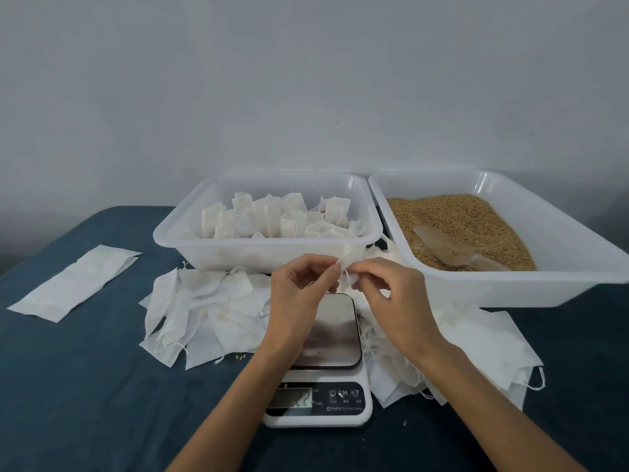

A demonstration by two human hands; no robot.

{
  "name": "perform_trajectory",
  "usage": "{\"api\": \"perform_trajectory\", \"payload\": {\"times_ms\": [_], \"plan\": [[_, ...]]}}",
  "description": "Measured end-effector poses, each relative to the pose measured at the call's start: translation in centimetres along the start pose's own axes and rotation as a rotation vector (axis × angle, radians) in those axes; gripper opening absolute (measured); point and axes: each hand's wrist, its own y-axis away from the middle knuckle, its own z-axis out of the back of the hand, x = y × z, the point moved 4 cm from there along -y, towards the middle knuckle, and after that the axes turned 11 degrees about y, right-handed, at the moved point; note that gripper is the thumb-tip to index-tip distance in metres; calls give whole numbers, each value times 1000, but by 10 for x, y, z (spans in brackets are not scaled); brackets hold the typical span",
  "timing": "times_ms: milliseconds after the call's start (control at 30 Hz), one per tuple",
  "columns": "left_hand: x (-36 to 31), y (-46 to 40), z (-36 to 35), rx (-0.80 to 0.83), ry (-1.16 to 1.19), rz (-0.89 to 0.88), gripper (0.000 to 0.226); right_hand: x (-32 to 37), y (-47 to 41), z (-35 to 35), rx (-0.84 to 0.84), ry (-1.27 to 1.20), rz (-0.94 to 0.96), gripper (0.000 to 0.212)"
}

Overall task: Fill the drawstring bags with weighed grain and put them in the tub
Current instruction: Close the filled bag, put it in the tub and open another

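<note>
You sit at a table with a dark blue cloth (85, 386) on it. At the back right is a big clear plastic tub (558, 267) full of golden brown grain (456, 216), and a see-through plastic scoop (449, 248) lies in the grain. Just left of it is a second clear plastic tub (190, 247) with white filled bags (272, 216) standing in it. Loose heaps of flat white cloth bags lie in front of the tubs, one heap on the left (200, 311) and one on the right (476, 342). A long flat white cloth strip (75, 284) lies well apart at the far left. A white kitchen scale with a shiny steel top (335, 335) sits between the heaps, near you. Your left hand (299, 298) and your right hand (398, 298) are up over the scale, close together. Both hands have curled fingers that pinch one small white drawstring bag (345, 270) between them, just in front of the tub of filled bags. A few grains (240, 357) lie on the cloth by the left heap.
</note>
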Motion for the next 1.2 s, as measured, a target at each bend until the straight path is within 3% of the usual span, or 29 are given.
{"api": "perform_trajectory", "payload": {"times_ms": [200,300,367,433,500,567,667,733,933,1100,1200], "plan": [[-1,5,-11,156,-33,-2,20,-2,-3,1,65,-232,-173,7],[-1,3,-5,52,-101,-58,28,-5,-6,6,19,-341,-249,7],[-4,1,1,-36,-111,-55,24,-8,-7,8,-2,-459,-334,10],[-3,-1,4,-23,-34,20,15,-9,-8,8,15,-556,-389,14],[-2,-1,1,28,16,72,9,-6,-8,8,43,-524,-359,13],[0,0,2,5,-5,56,22,-6,-5,7,23,-357,-292,6],[-3,-1,5,-48,-82,-25,35,-6,-4,11,-116,-58,-173,6],[-5,-2,7,-55,-87,-58,35,-4,-4,14,-179,7,-125,5],[-5,-1,1,-27,-53,-16,28,-5,-4,15,-139,-229,-210,16],[-8,0,5,-59,-14,-16,15,-1,-5,16,-116,-218,-193,14],[-8,-1,6,-67,4,-7,21,-2,-5,13,-70,-221,-199,19]]}}
